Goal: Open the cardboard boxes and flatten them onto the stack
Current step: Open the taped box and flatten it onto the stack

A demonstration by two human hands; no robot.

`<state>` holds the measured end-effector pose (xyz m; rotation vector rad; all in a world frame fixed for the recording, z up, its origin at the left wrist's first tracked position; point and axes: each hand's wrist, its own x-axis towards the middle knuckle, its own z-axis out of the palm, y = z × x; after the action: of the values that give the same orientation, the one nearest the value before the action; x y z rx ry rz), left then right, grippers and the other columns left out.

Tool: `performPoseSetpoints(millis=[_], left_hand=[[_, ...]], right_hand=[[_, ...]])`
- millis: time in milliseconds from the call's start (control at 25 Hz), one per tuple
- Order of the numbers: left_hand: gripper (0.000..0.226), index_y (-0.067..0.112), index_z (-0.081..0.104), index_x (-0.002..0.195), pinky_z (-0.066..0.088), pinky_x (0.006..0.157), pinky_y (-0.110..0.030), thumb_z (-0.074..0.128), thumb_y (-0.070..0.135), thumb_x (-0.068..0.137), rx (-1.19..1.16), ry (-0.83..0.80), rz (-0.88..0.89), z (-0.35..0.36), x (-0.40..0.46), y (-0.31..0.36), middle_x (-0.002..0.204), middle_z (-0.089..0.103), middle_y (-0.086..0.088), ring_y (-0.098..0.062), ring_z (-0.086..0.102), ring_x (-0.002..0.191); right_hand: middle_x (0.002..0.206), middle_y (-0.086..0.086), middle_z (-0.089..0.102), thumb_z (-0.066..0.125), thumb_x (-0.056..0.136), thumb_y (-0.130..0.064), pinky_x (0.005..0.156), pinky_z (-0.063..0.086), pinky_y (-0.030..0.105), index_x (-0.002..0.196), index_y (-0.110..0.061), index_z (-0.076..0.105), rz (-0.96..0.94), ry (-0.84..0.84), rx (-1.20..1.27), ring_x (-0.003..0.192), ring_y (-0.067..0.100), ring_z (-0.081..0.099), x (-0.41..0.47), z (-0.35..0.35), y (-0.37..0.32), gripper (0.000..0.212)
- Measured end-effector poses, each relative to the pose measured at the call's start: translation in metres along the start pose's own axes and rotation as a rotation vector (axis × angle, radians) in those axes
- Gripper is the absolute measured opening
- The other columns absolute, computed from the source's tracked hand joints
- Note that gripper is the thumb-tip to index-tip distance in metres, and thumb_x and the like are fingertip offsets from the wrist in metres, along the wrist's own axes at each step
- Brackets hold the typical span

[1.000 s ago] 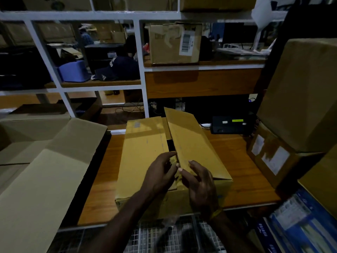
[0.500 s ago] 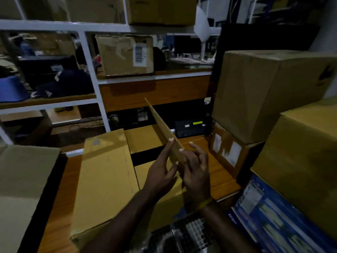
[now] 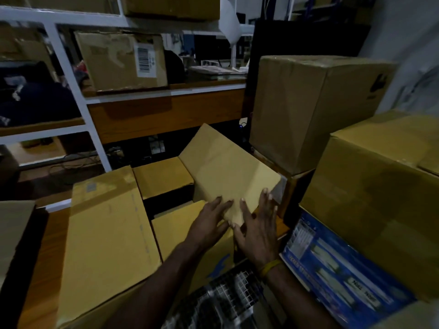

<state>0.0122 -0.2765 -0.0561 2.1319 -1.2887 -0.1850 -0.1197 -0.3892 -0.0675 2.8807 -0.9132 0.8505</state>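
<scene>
A yellow-brown cardboard box [image 3: 104, 233] lies on the wooden table [image 3: 40, 269] in front of me, its top open. Its right long flap [image 3: 228, 172] is folded outward to the right. My left hand [image 3: 209, 224] and my right hand [image 3: 257, 233] both rest flat on the near end of that flap, fingers spread. The left long flap still lies flat over the box. Two short inner flaps show at the far end [image 3: 164, 176] and the near end [image 3: 180, 229], with a dark gap between them. Flattened cardboard [image 3: 11, 233] lies at the left edge.
Closed cardboard boxes stand stacked at the right [image 3: 316, 110], with a bigger one nearer [image 3: 380, 198] and a blue printed carton [image 3: 337, 276] below it. White shelving [image 3: 71, 74] with a labelled box [image 3: 121, 60] rises behind. A wire grid [image 3: 228, 295] sits below my arms.
The right flap has swung from standing on edge to folded outward to the right. Both hands moved from pinching its edge to pressing flat on it. My view turned right.
</scene>
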Motion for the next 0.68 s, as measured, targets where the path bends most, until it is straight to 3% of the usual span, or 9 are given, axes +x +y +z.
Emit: performPoseSetpoints(millis=[80, 200, 240, 320, 400, 480, 600, 680], left_hand=[[0.055, 0.038, 0.034, 0.15, 0.028, 0.117, -0.043, 0.053, 0.037, 0.099, 0.068, -0.027, -0.011, 0.001, 0.0, -0.005, 0.163, 0.02, -0.003, -0.025, 0.02, 0.148], [0.048, 0.038, 0.038, 0.148, 0.024, 0.118, -0.048, 0.047, 0.03, 0.101, 0.145, -0.04, -0.017, 0.005, 0.001, -0.008, 0.163, 0.019, -0.003, -0.031, 0.022, 0.147], [0.047, 0.039, 0.041, 0.147, 0.025, 0.118, -0.048, 0.045, 0.027, 0.102, 0.16, -0.039, -0.026, 0.006, 0.002, -0.008, 0.163, 0.019, -0.002, -0.032, 0.022, 0.147], [0.044, 0.039, 0.045, 0.142, 0.027, 0.118, -0.048, 0.042, 0.021, 0.102, 0.193, -0.033, -0.047, 0.007, 0.002, -0.005, 0.163, 0.02, -0.001, -0.035, 0.023, 0.146], [0.042, 0.038, 0.049, 0.137, 0.028, 0.118, -0.046, 0.039, 0.017, 0.102, 0.215, -0.045, -0.054, 0.008, 0.003, -0.003, 0.162, 0.021, 0.0, -0.035, 0.025, 0.145], [0.04, 0.038, 0.051, 0.133, 0.031, 0.116, -0.045, 0.037, 0.016, 0.102, 0.229, -0.053, -0.063, 0.008, 0.002, -0.002, 0.161, 0.021, 0.001, -0.035, 0.024, 0.146], [0.036, 0.039, 0.05, 0.132, 0.038, 0.109, -0.045, 0.035, 0.02, 0.104, 0.254, -0.058, -0.097, 0.007, 0.0, -0.001, 0.162, 0.02, 0.002, -0.033, 0.022, 0.148], [0.038, 0.038, 0.048, 0.136, 0.043, 0.104, -0.043, 0.038, 0.022, 0.103, 0.293, -0.017, -0.113, 0.007, -0.004, 0.004, 0.162, 0.021, 0.0, -0.031, 0.024, 0.147]], right_hand=[[0.164, 0.018, 0.003, 0.044, 0.09, -0.059, 0.119, 0.0, 0.058, 0.149, -0.031, 0.04, 0.025, -0.085, 0.002, 0.149, 0.043, -0.008, -0.001, 0.006, 0.004, 0.066], [0.162, 0.012, 0.023, 0.027, 0.089, -0.068, 0.119, 0.001, 0.06, 0.147, -0.035, 0.043, 0.116, -0.214, 0.076, 0.148, 0.048, 0.004, -0.003, 0.013, 0.008, 0.069], [0.159, 0.01, 0.028, 0.022, 0.087, -0.071, 0.119, 0.004, 0.059, 0.147, -0.036, 0.042, 0.146, -0.255, 0.096, 0.147, 0.046, 0.012, -0.005, 0.015, 0.01, 0.072], [0.151, 0.006, 0.04, 0.015, 0.085, -0.075, 0.115, 0.026, 0.052, 0.146, -0.037, 0.043, 0.175, -0.342, 0.155, 0.138, 0.039, 0.035, -0.006, 0.018, 0.012, 0.076], [0.139, 0.005, 0.052, 0.023, 0.091, -0.072, 0.095, 0.048, 0.042, 0.142, -0.036, 0.048, 0.184, -0.396, 0.296, 0.118, 0.03, 0.054, -0.008, 0.021, 0.013, 0.067], [0.128, 0.002, 0.06, 0.034, 0.098, -0.062, 0.081, 0.052, 0.039, 0.137, -0.038, 0.053, 0.199, -0.445, 0.435, 0.103, 0.027, 0.06, -0.01, 0.024, 0.013, 0.049], [0.118, 0.002, 0.067, 0.038, 0.101, -0.055, 0.074, 0.051, 0.037, 0.133, -0.038, 0.057, 0.223, -0.497, 0.521, 0.095, 0.029, 0.061, -0.008, 0.024, 0.014, 0.041], [0.124, 0.004, 0.064, 0.04, 0.102, -0.051, 0.079, 0.051, 0.037, 0.137, -0.033, 0.055, 0.202, -0.459, 0.478, 0.101, 0.029, 0.06, -0.005, 0.022, 0.01, 0.043]])
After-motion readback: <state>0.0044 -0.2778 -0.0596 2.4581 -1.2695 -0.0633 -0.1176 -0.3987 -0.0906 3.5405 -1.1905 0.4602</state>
